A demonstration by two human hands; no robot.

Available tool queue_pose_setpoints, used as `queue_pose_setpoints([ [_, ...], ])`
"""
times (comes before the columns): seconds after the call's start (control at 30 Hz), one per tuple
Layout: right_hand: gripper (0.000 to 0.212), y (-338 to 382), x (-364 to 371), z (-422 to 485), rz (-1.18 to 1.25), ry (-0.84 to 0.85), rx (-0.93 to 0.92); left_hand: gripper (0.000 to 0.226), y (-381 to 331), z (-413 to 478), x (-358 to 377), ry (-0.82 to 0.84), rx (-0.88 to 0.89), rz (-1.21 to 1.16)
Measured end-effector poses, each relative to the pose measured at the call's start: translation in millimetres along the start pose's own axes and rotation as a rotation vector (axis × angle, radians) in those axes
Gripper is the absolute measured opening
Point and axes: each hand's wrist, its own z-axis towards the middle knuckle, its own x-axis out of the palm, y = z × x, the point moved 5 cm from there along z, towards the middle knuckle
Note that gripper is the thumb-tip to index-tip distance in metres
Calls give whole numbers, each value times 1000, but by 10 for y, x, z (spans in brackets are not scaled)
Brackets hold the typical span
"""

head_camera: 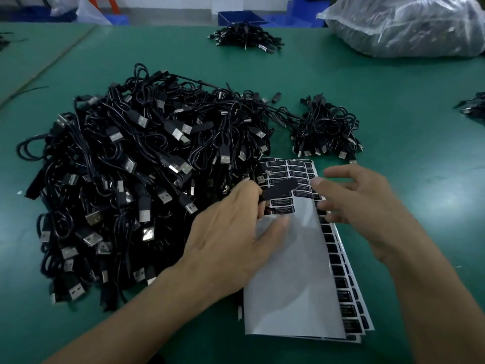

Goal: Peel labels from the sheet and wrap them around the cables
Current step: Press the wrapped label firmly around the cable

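Note:
A stack of label sheets (pixel 296 271) lies on the green table in front of me, the top sheet mostly bare white backing with black labels left along its top and right edge. My left hand (pixel 231 232) sits over the sheet's upper left and pinches a black label (pixel 280 189) that sticks out to the right, lifted off the sheet. My right hand (pixel 362 203) hovers over the sheet's upper right, fingers spread and holding nothing. A big heap of black USB cables (pixel 136 174) fills the table to the left, touching the sheets.
A smaller bundle of black cables (pixel 325 127) lies behind the sheets, another pile (pixel 245 36) at the far middle. A clear plastic bag of cables (pixel 409 24) sits far right. Blue bins (pixel 238 17) stand beyond the table edge.

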Motion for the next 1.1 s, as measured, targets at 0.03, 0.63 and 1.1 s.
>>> queue_pose_setpoints([
  [0.03,41,-3,29,-7,51,45,48,30,15,17,6,4,-24,11],
  [0.63,53,43,-46,-72,533,127,232,53,15,208,153,57,-39,101],
  [1.1,73,54,-15,-115,571,221,275,50,-43,170,32,-54,24,22],
])
